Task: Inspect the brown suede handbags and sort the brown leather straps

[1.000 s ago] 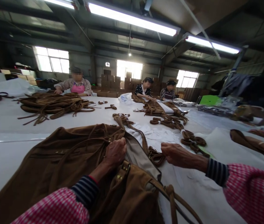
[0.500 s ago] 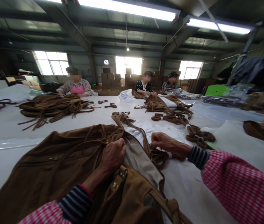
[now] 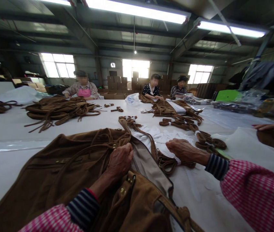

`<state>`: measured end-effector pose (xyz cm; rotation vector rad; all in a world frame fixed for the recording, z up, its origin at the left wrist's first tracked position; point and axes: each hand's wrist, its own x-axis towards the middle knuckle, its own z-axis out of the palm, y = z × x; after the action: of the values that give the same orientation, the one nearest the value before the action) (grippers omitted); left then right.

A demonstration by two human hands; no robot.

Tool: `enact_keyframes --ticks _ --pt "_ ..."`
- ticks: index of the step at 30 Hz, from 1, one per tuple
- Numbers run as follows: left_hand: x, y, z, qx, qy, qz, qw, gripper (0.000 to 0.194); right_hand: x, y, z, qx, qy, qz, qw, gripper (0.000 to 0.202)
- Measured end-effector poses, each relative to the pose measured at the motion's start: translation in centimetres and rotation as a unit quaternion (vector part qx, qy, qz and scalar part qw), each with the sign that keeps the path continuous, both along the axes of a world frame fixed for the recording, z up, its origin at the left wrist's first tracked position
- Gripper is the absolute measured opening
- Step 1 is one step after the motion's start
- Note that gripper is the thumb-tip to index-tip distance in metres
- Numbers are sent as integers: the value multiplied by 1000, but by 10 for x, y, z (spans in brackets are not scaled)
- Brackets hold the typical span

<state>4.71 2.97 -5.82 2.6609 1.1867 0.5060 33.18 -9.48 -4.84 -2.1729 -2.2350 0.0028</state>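
Observation:
A large brown bag [image 3: 47, 167] lies across the near side of the table, its grey lining [image 3: 146, 167] showing along the open side. At the top of that opening my left hand [image 3: 119, 161] is closed on the bag's edge. Brass fittings and thin cords lie by its fingers. My right hand [image 3: 188, 151] is clear of the bag, over the table to the right. Its fingers are pinched together, and whatever is in them is hidden. Just below it is a banded bundle of brown straps [image 3: 167, 163]. A brown strap [image 3: 151, 141] runs down beside the lining.
Brown bags are piled at the left [image 3: 56, 111] and centre back [image 3: 168, 108]. Rolled straps [image 3: 185, 125] and white paper scraps [image 3: 158, 135] lie beyond my hands. Another person's hands hold a brown piece [image 3: 271, 138] at the far right. Several people sit across the table.
My right hand has moved right, away from the bag's open edge. My left hand keeps its grip. At the far right, the other person's brown piece has been tilted up.

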Motion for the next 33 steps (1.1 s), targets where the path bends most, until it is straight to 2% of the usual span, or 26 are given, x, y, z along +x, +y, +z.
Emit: enact_keyframes --ticks 6,10,14,18,22,25,28,33 --pt "2 -3 5 -10 8 10 1000 15 -7 -1 4 -18 35 -2 999 14" --pt "2 -4 5 -9 11 11 1000 14 -20 3 9 -26 72 -32 997 16" --pt "1 -3 2 -7 1 4 1000 15 -29 11 2 5 136 -32 990 13" --pt "1 0 0 -17 -10 14 1000 15 -30 21 -8 39 196 -12 980 25" --pt "1 0 2 -21 -17 15 1000 14 -31 21 -8 50 227 -30 972 22" --pt "0 -2 3 -23 -8 16 1000 14 -30 13 1 29 211 -47 976 16" --pt "0 -2 3 -21 -10 14 1000 14 -24 3 9 14 152 -68 986 15" --pt "2 0 2 -17 -16 12 1000 14 -11 -7 10 9 72 -79 994 17"
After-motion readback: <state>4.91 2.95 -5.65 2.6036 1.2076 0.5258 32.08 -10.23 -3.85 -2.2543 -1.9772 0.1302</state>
